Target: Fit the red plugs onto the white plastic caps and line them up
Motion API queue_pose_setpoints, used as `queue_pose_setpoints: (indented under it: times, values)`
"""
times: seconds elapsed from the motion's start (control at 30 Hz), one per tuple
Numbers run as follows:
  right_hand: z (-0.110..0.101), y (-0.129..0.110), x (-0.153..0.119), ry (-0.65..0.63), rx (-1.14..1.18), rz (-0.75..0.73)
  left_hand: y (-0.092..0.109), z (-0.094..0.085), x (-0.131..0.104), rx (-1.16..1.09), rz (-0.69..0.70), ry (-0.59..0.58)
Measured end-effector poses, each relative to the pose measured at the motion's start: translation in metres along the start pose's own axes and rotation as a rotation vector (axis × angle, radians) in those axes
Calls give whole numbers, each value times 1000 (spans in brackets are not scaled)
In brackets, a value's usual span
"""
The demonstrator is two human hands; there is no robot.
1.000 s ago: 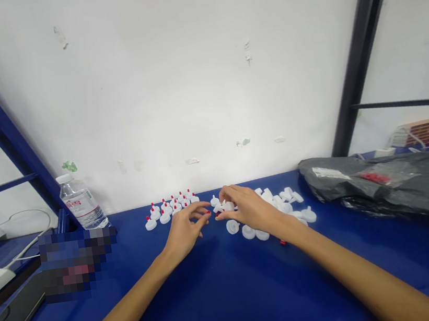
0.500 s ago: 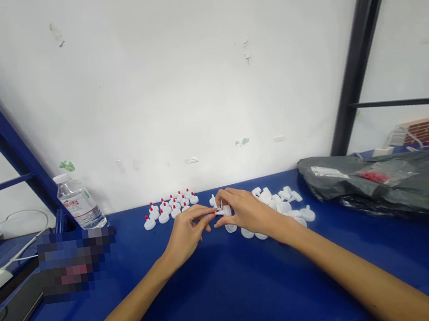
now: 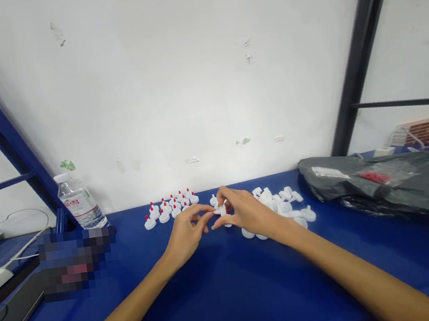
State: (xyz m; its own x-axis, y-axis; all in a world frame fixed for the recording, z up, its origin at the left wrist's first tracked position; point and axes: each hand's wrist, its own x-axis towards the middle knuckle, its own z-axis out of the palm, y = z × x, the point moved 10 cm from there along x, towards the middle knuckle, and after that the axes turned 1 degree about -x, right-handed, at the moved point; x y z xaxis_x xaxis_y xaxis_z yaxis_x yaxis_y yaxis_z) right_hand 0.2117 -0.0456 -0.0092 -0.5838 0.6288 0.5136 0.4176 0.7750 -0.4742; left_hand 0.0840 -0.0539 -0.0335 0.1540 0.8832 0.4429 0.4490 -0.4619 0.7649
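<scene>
My right hand (image 3: pixel 240 209) grips a white cap (image 3: pixel 223 211) between thumb and fingers, above the blue table. Close on its left, my left hand (image 3: pixel 188 232) has thumb and fingertips pinched together at the cap's narrow tip; what they hold is too small to make out. Behind my left hand stand several white caps with red tips (image 3: pixel 164 216), upright in rows. Loose white caps without red tips (image 3: pixel 279 204) lie in a pile beside and partly behind my right hand. A bit of red shows near the held cap.
A water bottle (image 3: pixel 80 202) leans near the wall at the left, with a black phone-like object (image 3: pixel 15 313) in front. A dark grey plastic bag (image 3: pixel 391 184) lies on the blue table (image 3: pixel 232 295) at the right.
The cap in my right hand has turned, and its round base faces a different way. Both hands stay nearly in place, fingertips close together.
</scene>
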Motion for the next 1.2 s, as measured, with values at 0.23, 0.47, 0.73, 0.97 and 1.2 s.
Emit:
queue_pose_setpoints:
  times: [0.23,0.47,0.73,0.97,1.2]
  values:
    - [-6,-1,1,19,72,16,-16,-1,2,-119,-177,-31]
    - [-7,-5,0,44,84,-7,-11,-2,-2,-72,-94,-24]
    - [5,-1,-2,21,416,54,6,-16,-12,58,53,59]
    - [7,4,1,39,509,134,11,-17,-6,-91,-31,46]
    - [-2,-2,2,99,386,161,10,-22,1,-116,-87,43]
